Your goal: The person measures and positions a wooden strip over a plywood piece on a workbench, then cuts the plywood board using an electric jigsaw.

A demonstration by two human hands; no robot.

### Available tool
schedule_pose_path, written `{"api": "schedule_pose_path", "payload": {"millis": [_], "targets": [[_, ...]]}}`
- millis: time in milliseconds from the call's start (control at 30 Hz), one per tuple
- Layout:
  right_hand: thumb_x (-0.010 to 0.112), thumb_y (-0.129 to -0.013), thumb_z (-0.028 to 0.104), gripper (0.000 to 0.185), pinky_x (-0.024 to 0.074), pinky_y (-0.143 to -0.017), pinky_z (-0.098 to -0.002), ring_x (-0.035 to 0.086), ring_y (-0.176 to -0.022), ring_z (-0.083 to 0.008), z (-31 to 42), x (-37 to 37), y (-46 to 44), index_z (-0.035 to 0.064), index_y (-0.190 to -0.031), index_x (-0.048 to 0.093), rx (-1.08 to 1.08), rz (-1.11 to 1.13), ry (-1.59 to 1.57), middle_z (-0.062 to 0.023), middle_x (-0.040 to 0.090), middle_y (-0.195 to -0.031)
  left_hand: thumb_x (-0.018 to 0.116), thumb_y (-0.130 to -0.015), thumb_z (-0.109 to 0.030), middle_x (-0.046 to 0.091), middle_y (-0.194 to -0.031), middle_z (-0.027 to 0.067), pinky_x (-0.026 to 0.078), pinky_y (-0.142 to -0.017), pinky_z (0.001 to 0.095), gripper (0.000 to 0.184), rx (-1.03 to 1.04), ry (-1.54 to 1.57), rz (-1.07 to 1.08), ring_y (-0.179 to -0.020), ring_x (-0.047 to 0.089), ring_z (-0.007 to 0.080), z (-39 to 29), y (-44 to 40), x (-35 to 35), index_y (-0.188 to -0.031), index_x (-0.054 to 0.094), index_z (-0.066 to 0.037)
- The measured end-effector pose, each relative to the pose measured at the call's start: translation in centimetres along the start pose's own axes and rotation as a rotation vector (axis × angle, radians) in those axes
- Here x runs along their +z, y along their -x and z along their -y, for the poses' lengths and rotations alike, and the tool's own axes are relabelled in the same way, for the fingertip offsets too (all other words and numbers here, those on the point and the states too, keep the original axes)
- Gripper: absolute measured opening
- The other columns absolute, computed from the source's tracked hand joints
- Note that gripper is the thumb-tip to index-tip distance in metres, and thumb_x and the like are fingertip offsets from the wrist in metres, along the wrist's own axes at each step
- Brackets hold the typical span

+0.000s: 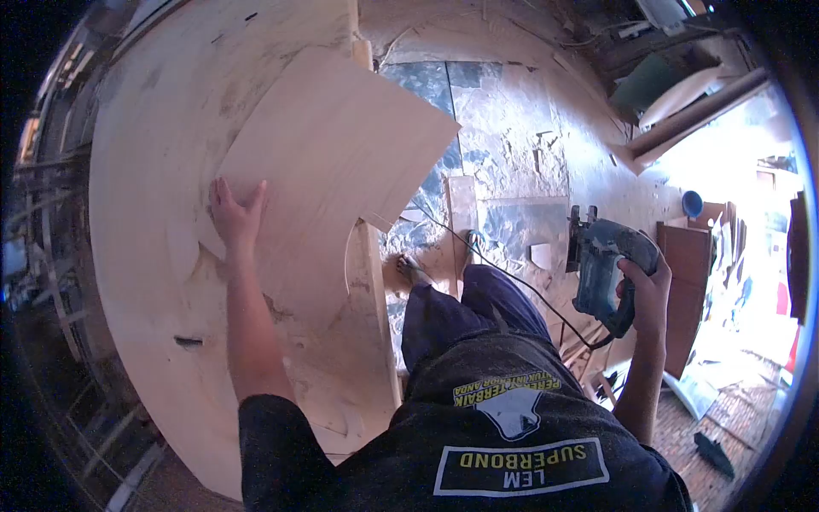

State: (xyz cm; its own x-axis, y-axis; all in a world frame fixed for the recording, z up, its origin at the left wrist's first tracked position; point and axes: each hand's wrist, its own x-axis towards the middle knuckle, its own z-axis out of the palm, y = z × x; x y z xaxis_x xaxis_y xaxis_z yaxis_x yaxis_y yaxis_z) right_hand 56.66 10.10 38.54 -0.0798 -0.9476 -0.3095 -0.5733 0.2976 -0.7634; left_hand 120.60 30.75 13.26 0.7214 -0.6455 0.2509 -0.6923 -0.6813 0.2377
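Grasping corded jigsaw (604, 260), right hand (650, 280); left hand (238, 215) splayed, loose, at edge of thin board (341, 145) on desk (149, 256).

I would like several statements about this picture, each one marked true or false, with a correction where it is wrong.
1. The right hand holds a power tool. True.
2. The left hand is on the power tool too. False: it rests at the edge of a thin board.
3. The thin board lies wholly within the work surface. False: part of it juts out past the edge.
4. The dark shirt bears the word SUPERBOND. True.
5. The power tool is touching the thin board. False: it is held apart from it, off to the right.
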Motion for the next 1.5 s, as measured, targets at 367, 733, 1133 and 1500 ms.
{"api": "schedule_pose_path", "payload": {"millis": [367, 733, 1133, 1500], "targets": [[0.075, -0.084, 0.009, 0.058, 0.0453, -0.046, -0.0264, 0.057, -0.052, -0.0111, -1.0, 0.4, 0.0, -0.0016, -0.139, 0.057, 0.049, -0.007, -0.011, -0.0041, 0.065, -0.085, 0.081, -0.073, -0.070, 0.048, -0.146, 0.0281, 0.036, -0.117, 0.0503, 0.111, -0.172, -0.013, 0.087, -0.138, 0.044, 0.0413, 0.7, 0.7, 0.5, -0.149, 0.050, 0.004], [0.075, -0.085, 0.010, 0.060, 0.0458, -0.050, -0.0251, 0.058, -0.057, -0.0101, 1.0, 2.4, -6.1, 0.0007, -0.141, 0.058, -0.042, 0.215, -0.010, -0.0049, 0.069, -0.094, 0.064, -0.078, -0.084, 0.044, -0.148, 0.0337, 0.015, -0.122, 0.0627, 0.122, -0.558, -0.198, 0.064, -0.141, 0.036, 0.0429, -8.9, 12.5, -1.2, -0.150, 0.043, 0.011], [0.075, -0.085, 0.004, 0.064, 0.0494, -0.053, -0.0272, 0.060, -0.060, -0.0125, 1.9, 3.2, -11.3, -0.0001, -0.145, 0.054, -0.098, 0.391, 0.042, -0.0069, 0.070, -0.092, 0.058, -0.081, -0.086, 0.031, -0.156, 0.0324, 0.012, -0.119, 0.0713, 0.126, -1.015, -0.316, 0.008, -0.148, 0.026, 0.0427, -16.2, 24.0, -1.0, -0.155, 0.030, 0.013], [0.076, -0.081, 0.001, 0.069, 0.0530, -0.063, -0.0264, 0.065, -0.073, -0.0123, 6.0, 6.5, -3.1, 0.0024, -0.147, 0.055, 0.019, 0.254, 0.054, -0.0076, 0.072, -0.103, 0.074, -0.090, -0.054, 0.057, -0.142, 0.0260, 0.041, -0.113, 0.0513, 0.073, 0.048, 0.083, -0.204, -0.137, 0.049, 0.0400, -11.0, -4.0, 1.5, -0.133, 0.064, 0.004]]}}
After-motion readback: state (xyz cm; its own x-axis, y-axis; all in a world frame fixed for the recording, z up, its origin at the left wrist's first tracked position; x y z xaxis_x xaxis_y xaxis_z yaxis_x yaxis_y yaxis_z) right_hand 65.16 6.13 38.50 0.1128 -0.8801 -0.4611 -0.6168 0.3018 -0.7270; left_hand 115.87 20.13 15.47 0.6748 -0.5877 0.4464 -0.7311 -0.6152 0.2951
